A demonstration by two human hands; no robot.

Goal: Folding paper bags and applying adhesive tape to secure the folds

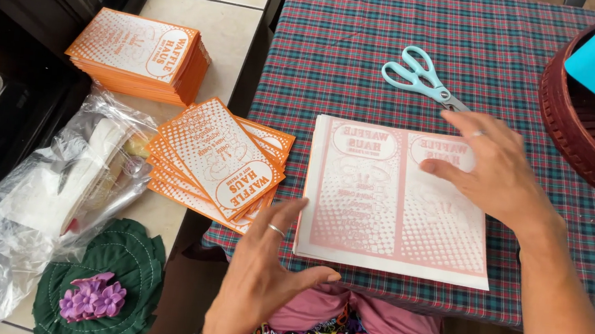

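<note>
A stack of white paper sheets (375, 206) printed in faded pink lies flat on the plaid tablecloth (354, 61). My right hand (491, 167) rests flat on the stack's upper right part, fingers spread. At the stack's near left corner hovers my left hand (259, 274), fingers apart, a ring on one finger, holding nothing. Teal-handled scissors (420, 75) lie just beyond the stack, close to my right fingertips.
A fanned pile of orange printed bags (220, 162) overhangs the table's left edge. Another neat orange stack (142, 56) sits on the tiled ledge. Crumpled clear plastic bags (48, 191), a green mat with a purple flower (96, 293), and a dark red basket (584, 140) holding a teal box are nearby.
</note>
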